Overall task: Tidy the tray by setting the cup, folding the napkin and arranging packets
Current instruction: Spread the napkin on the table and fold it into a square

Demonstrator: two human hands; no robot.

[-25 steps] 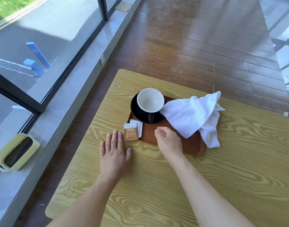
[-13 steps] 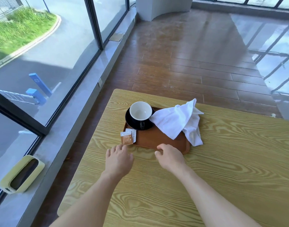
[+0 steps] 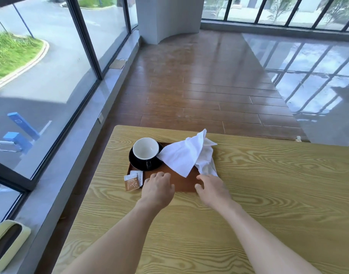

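A brown tray (image 3: 184, 183) lies on the wooden table (image 3: 268, 194). At its far left stands a white-lined black cup (image 3: 146, 148) on a black saucer (image 3: 137, 165). A crumpled white napkin (image 3: 186, 157) lies across the tray's right part and hangs over its right edge. Two packets, one brown (image 3: 131, 183) and one white (image 3: 137, 174), rest at the tray's near left corner, partly off it. My left hand (image 3: 157, 187) lies over the tray's near edge, fingers apart, holding nothing. My right hand (image 3: 211, 187) is at the near right corner, fingers curled loosely by the napkin's end.
Glass walls run along the left and far side, with a grey sill below. A yellow-green container (image 3: 5, 246) sits on the sill at the lower left. Wooden floor lies beyond the table's far edge.
Both hands have moved forward and to the right, from the table in front of the tray onto its near edge. The camera has tilted up, showing more of the room.
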